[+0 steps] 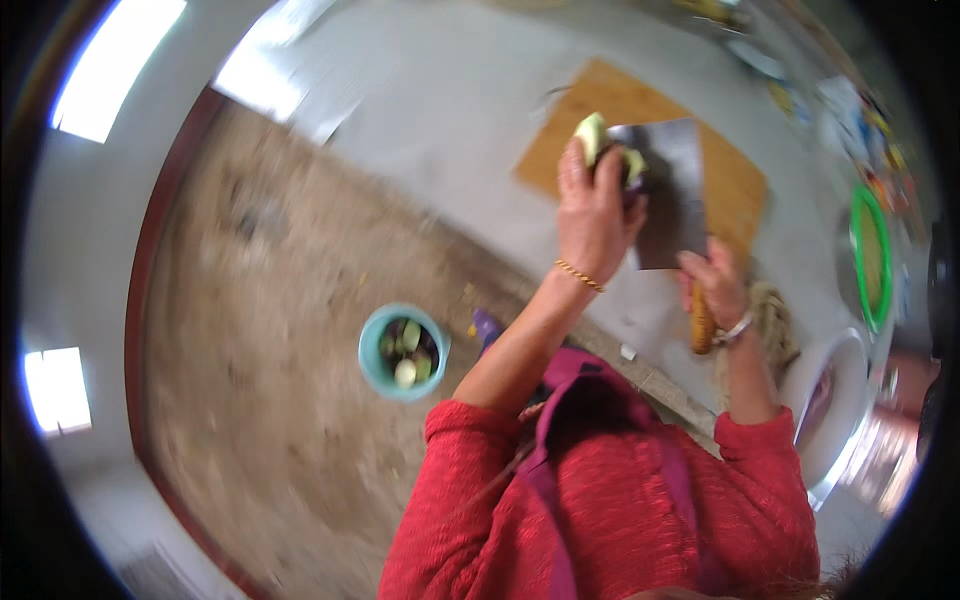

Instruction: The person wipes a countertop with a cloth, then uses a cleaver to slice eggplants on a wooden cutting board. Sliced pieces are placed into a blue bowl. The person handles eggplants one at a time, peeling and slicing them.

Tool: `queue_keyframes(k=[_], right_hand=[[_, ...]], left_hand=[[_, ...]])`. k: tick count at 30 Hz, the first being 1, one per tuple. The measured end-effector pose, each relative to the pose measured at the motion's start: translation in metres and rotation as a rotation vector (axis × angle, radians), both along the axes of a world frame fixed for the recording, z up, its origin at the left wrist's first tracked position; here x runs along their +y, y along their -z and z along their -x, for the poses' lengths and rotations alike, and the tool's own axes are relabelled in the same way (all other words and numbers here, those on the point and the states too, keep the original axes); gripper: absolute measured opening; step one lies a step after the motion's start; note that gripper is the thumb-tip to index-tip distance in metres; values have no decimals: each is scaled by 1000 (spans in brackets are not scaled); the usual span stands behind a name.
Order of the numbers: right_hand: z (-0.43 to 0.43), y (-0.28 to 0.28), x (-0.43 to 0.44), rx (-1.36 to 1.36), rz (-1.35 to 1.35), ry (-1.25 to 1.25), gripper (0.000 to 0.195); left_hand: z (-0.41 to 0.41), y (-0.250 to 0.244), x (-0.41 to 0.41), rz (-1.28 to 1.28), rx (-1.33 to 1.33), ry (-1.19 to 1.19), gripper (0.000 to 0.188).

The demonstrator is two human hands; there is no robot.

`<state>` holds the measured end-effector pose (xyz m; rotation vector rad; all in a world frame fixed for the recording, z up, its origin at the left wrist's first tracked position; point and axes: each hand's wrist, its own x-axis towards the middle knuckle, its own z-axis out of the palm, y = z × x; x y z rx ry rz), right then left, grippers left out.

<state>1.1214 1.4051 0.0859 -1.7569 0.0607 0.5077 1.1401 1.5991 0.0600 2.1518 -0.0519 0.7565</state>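
Above a wooden cutting board point(600, 97), my left hand point(596, 217) holds pale-fleshed, purple-skinned vegetable pieces point(592, 133), which look like eggplant. The fingers partly cover them. My right hand point(716, 281) grips the wooden handle of a cleaver point(671, 195). Its broad metal blade lies beside the pieces, over the board; whether it touches either is unclear. On the floor to the left stands a light blue bucket point(369, 360) with several cut vegetable pieces in it.
The board rests on a grey counter point(450, 127). A green-rimmed basin point(856, 255) and a white basin point(799, 375) are at the right. A bunched cloth point(769, 322) lies near my right wrist. Assorted packets point(862, 124) sit along the far right.
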Motion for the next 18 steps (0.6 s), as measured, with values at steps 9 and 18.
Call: queue_keyframes(k=[9,18], right_hand=[[71,53,168,168,38,-508,12],[168,232,291,534,160,-551,13]], left_hand=[[172,83,138,603,233,-523,51],[328,439,265,1175,500,-995,44]])
